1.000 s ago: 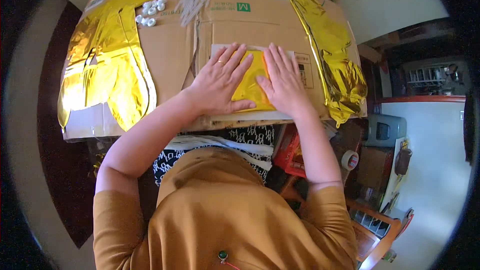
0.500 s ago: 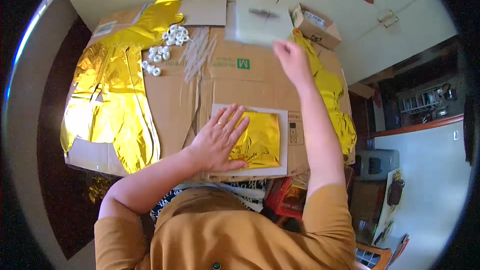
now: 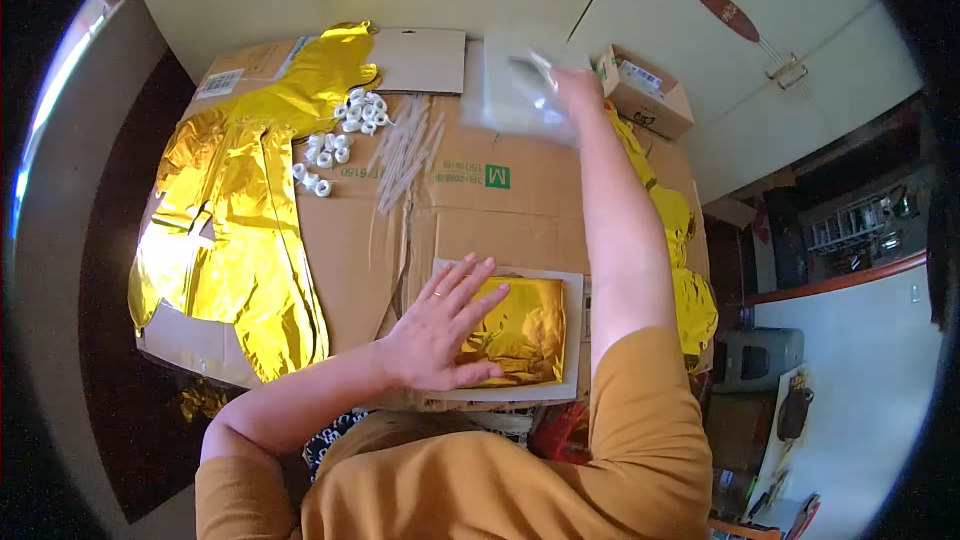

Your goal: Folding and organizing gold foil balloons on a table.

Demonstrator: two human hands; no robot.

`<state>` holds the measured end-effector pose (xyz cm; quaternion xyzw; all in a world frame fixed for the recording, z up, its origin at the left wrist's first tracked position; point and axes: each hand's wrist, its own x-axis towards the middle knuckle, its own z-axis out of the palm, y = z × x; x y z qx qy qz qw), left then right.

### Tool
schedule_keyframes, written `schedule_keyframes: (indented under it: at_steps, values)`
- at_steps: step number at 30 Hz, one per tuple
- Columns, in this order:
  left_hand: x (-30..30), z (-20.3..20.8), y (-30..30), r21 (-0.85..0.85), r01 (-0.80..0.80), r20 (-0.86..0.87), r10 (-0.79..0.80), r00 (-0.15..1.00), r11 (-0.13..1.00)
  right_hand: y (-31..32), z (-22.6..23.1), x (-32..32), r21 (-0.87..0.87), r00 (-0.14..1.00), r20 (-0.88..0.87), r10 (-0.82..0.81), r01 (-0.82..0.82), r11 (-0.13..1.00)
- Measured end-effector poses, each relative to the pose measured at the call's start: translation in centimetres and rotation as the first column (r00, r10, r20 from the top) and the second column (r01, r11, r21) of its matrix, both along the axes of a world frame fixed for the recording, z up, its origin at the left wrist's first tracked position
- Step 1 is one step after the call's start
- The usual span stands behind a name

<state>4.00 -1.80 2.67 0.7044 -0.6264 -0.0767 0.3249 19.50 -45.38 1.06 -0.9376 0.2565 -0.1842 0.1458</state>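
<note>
My left hand (image 3: 445, 325), fingers spread, lies across the left side of a folded gold foil sheet (image 3: 525, 335). That foil rests on a pale flat board (image 3: 572, 340) near the front edge of the cardboard-covered surface. At the far side, my right hand (image 3: 578, 92) is closed on the edge of a clear plastic bag (image 3: 530, 105) in a flat stack. A corner of the plastic bends up beside the fingers and is blurred by motion. The fingertips are partly hidden.
Flat gold foil balloons (image 3: 225, 230) cover the left side, and more gold foil (image 3: 690, 290) lies at the right. Small white ribbon rolls (image 3: 360, 112) and clear thin straws (image 3: 408, 155) sit mid-left. An open carton (image 3: 645, 95) and a cardboard sheet (image 3: 420, 60) stand at the back.
My right hand has reached farther forward onto the plastic stack and lifted a corner. My left hand stays over the folded foil. The whole view has shifted slightly.
</note>
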Motion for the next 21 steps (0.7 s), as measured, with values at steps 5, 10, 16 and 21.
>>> schedule_keyframes:
  at_steps: [5,10,16,21]
  values:
    - [4.4,5.2,-1.3,-0.393,-0.266,0.021,0.298,0.954,0.88,14.4,9.8,-5.5,0.044,0.954,0.208,0.215,-0.229,0.973]
    - [8.3,7.3,-6.2,-0.344,-0.333,0.051,0.372,0.927,0.878,19.5,7.6,-12.3,0.011,0.909,-0.046,0.415,-0.415,0.91]
    - [10.8,-1.6,-4.7,-0.045,-0.228,0.098,0.232,0.968,0.973,19.5,2.4,-19.6,0.421,0.916,0.154,0.371,-0.4,0.814]
    - [9.5,0.0,-5.7,0.08,-0.325,0.314,0.286,0.905,0.942,19.6,-0.7,-22.7,-0.087,0.865,0.115,0.488,-0.481,0.873]
